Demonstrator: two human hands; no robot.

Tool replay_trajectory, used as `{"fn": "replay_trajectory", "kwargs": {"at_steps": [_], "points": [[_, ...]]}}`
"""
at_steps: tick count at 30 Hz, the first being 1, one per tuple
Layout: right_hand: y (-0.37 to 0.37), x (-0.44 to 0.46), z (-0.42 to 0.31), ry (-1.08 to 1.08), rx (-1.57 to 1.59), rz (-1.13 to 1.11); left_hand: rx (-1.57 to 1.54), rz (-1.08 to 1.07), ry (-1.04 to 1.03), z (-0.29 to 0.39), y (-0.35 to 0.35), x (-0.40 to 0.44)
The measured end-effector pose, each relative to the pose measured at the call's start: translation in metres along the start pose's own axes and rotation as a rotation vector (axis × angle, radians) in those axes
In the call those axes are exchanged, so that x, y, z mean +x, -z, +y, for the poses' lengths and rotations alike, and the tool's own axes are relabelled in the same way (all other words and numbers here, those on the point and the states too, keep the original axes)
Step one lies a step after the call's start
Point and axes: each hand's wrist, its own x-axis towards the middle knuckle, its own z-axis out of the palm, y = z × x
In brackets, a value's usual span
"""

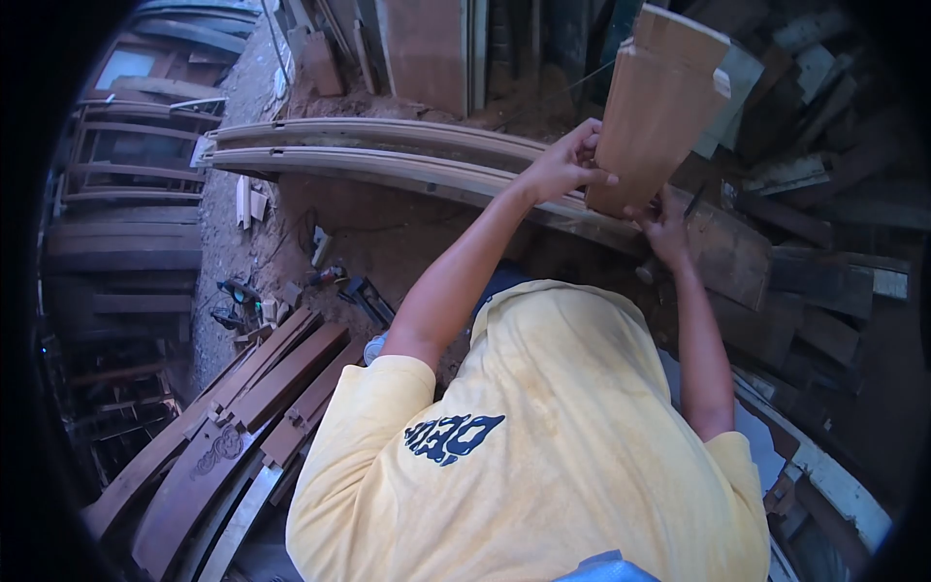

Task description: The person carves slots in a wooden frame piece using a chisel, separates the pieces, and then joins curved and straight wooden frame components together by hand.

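A reddish-brown wooden board [655, 126] with a stepped, tenon-like upper end is held up and tilted in front of me. My left hand [570, 167] is closed on its left edge, the thumb across the face. Lower down, my right hand [664, 231] grips the board's bottom right corner, its fingers partly hidden. A thin dark object shows beside that hand; I cannot tell what it is or whether it is held. Just below the board run two long grooved wooden beams [417, 167], side by side.
Stacked planks [242, 427] lie at lower left, one with a carved ornament [218, 451]. Power tools with cords [238, 291] rest on the dirt floor. Offcuts [815, 184] pile up on the right. Wooden frames [136, 155] stand at far left, and a panel [422, 53] leans at the back.
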Motion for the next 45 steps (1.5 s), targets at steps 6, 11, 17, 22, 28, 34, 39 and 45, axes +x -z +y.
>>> {"fn": "replay_trajectory", "kwargs": {"at_steps": [6,11,17,22,28,34,39,45], "points": [[0.003,-0.013,0.02,0.088,-0.425,-0.034,-0.039,-0.047,0.071,-0.028,-0.002,-0.013],[-0.002,-0.005,0.036,0.091,-0.358,-0.156,0.081,-0.032,0.101,-0.029,0.004,-0.02],[-0.002,-0.004,0.028,0.04,-0.375,-0.153,1.212,-0.13,-0.025,-0.102,0.032,-0.037],[-0.004,-0.005,0.04,0.035,-0.411,-0.138,1.356,-0.089,0.055,-0.106,0.022,-0.04],[-0.008,-0.005,0.028,-0.03,-0.389,-0.08,1.311,-0.042,0.09,-0.105,0.019,-0.036],[-0.008,-0.004,0.023,-0.078,-0.43,-0.105,1.249,-0.036,0.108,-0.101,0.02,-0.035],[-0.012,-0.006,0.037,-0.064,-0.38,-0.095,1.217,-0.009,0.05,-0.103,0.022,-0.038],[-0.011,-0.011,0.031,-0.337,-0.414,-0.126,1.033,0.086,-0.007,-0.1,0.033,-0.05]]}}
